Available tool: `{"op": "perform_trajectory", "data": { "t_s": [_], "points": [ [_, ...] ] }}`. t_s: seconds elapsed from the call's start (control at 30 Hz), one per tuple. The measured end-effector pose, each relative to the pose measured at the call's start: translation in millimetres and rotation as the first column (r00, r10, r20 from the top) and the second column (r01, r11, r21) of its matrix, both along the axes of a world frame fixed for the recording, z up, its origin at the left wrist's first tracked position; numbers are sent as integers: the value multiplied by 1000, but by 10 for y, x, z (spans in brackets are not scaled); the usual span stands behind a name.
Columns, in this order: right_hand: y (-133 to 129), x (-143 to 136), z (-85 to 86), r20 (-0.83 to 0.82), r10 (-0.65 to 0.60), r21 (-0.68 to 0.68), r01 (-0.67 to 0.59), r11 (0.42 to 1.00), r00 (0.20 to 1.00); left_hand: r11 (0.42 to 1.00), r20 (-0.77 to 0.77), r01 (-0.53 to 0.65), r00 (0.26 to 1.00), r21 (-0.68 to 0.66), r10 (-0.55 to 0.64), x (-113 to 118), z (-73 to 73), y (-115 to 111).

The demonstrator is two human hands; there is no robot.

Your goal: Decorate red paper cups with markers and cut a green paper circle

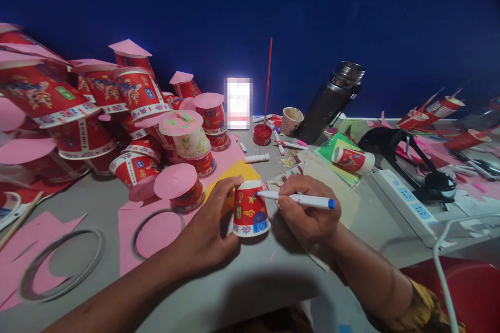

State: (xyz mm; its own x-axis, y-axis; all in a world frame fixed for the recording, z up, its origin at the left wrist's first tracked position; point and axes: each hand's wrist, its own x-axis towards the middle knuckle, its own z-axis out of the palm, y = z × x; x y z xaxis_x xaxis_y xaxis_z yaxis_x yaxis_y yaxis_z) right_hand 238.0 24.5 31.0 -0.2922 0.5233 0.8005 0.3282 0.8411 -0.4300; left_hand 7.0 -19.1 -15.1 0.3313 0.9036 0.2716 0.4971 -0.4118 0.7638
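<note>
A red paper cup with a white rim stands upside down in front of me, tilted slightly. My left hand grips it from the left, fingers at its top and thumb near its rim. Blue ink fills a patch low on the cup's right side. My right hand holds a blue marker with a white barrel, its tip against the upper part of the cup. Yellow paper lies just behind the cup.
Red paper cups with pink paper tops are stacked at the left. Grey rings and pink sheets lie at front left. A red paint pot, dark thermos, power strip and white cable are farther back and right.
</note>
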Motion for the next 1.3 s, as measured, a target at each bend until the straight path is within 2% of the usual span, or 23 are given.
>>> {"op": "perform_trajectory", "data": {
  "t_s": [0.1,0.3,0.57,0.77,1.03,1.3],
  "points": [
    [-4,3,-3,5,10,3,-10,1000,1000,1000,2,7,1000,8,-7,1,13,1],
    [-1,-2,-22,73,112,42,-115,992,991,1000,-26,8,1000,8,-8,-8,-2,2],
    [4,30,13,52,35,25,-36,999,998,1000,-15,-17,1000,-3,17,1,-1,11],
    [0,12,-3,66,113,21,-114,993,991,1000,-12,-13,1000,7,13,-13,-31,10],
    [-3,26,18,45,39,14,-40,999,998,1000,-12,-13,1000,-10,13,-9,-6,16],
    [4,26,10,68,41,20,-43,999,997,991,92,-25,995,-134,37,-14,-27,14]
  ]
}}
